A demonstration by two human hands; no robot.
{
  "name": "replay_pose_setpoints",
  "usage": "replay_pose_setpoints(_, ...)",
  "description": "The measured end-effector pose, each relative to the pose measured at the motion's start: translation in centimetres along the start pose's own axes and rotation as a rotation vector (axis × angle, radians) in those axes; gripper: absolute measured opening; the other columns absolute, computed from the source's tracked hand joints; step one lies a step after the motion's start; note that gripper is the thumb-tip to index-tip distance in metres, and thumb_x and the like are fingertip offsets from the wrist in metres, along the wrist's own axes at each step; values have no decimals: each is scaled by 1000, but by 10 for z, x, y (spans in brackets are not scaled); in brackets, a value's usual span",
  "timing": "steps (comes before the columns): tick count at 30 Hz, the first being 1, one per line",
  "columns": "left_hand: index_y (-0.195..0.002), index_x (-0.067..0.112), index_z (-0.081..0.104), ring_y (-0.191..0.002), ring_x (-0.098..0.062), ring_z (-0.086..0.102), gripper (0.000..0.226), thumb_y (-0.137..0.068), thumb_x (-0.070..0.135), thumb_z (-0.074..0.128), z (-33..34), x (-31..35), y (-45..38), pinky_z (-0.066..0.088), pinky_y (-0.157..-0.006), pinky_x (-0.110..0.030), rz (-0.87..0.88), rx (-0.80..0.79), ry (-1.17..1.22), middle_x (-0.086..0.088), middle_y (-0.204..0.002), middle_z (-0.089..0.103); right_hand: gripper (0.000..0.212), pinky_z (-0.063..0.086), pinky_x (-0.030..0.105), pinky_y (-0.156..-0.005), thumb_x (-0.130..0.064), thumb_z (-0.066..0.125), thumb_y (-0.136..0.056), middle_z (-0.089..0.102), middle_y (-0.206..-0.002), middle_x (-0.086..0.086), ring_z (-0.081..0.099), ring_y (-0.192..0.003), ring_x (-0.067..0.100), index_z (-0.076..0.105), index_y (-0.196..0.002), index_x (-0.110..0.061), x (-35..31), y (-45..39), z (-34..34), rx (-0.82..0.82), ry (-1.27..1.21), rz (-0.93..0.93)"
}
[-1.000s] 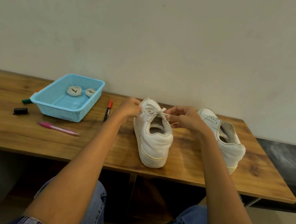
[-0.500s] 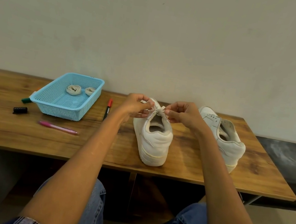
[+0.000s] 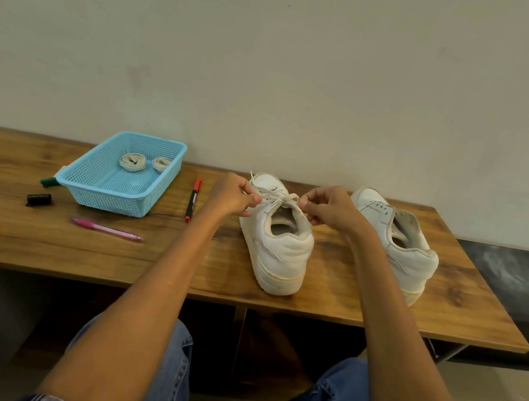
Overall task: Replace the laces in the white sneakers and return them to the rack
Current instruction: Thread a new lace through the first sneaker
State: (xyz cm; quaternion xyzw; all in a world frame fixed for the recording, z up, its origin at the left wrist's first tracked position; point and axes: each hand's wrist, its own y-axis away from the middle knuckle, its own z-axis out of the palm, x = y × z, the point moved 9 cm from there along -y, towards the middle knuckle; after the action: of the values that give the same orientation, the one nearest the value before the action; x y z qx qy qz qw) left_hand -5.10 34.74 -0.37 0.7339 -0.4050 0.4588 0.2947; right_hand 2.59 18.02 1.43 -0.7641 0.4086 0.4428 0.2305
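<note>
The near white sneaker (image 3: 279,237) stands heel-first at the table's (image 3: 40,251) near edge. The left hand (image 3: 232,195) and right hand (image 3: 327,210) each pinch its lace (image 3: 279,197) above the tongue, fingers curled tight. A second sneaker (image 3: 395,238) sits just right; the blue basket (image 3: 98,188) holds two coiled laces (image 3: 142,162) far left.
</note>
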Motion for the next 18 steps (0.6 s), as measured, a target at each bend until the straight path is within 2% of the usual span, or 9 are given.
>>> replay_pose_setpoints(3,-80,8,57,-76,-13,56,10,-88,9,63,4,-1,0,57,-63,-21,-2,-74,64,-8,-87,56,7,53,15,-60,-9,65,-86,62,-80,4,57,-69,10,65,-90,-4,8,3,1,-60,-96,54)
replay_pose_setpoints(6,-90,6,61,-71,-10,56,11,-86,14,66,11,-5,5,57,-61,-18,-99,-188,232,-5,-82,58,5,52,23,-69,-10,69,-83,64,-85,5,57,-76,14,66,-86,-11,15,8,4,-146,-196,125)
replay_pose_setpoints(8,-98,4,63,-70,-8,57,19,-85,16,68,17,-7,8,56,-62,-17,-129,-225,243,-3,-80,60,3,49,22,-64,-9,66,-85,62,-79,5,55,-70,12,65,-83,-10,10,8,0,-87,-239,94)
replay_pose_setpoints(11,-88,7,63,-63,-6,54,7,-88,14,65,21,-5,9,54,-57,-14,-131,-182,289,-2,-74,59,10,49,20,-60,-6,57,-92,60,-72,5,53,-62,10,64,-85,-4,4,6,1,-7,-378,55)
replay_pose_setpoints(12,-84,8,62,-62,-6,53,7,-89,13,63,21,-5,7,53,-56,-13,-133,-158,300,-2,-73,58,11,50,20,-60,-6,55,-93,59,-71,6,53,-61,9,63,-87,-2,4,4,1,9,-364,52)
replay_pose_setpoints(14,-78,8,61,-60,-8,55,13,-90,13,62,15,-8,3,54,-61,-16,-135,-87,234,-3,-72,59,11,52,18,-62,-7,54,-94,60,-73,7,55,-61,9,62,-88,-1,6,1,-2,34,-187,52)
replay_pose_setpoints(16,-71,9,61,-58,-9,58,21,-89,18,63,3,-12,-2,54,-74,-22,-121,23,28,-2,-71,62,10,53,19,-66,-8,56,-93,62,-76,7,59,-62,10,62,-87,-3,12,0,-10,32,18,65)
replay_pose_setpoints(18,-69,9,62,-55,-8,58,23,-88,22,65,-6,-14,-2,53,-77,-24,-117,93,-106,-2,-73,64,9,54,15,-63,-7,59,-91,62,-74,5,61,-63,11,64,-87,-1,16,0,-12,-14,95,75)
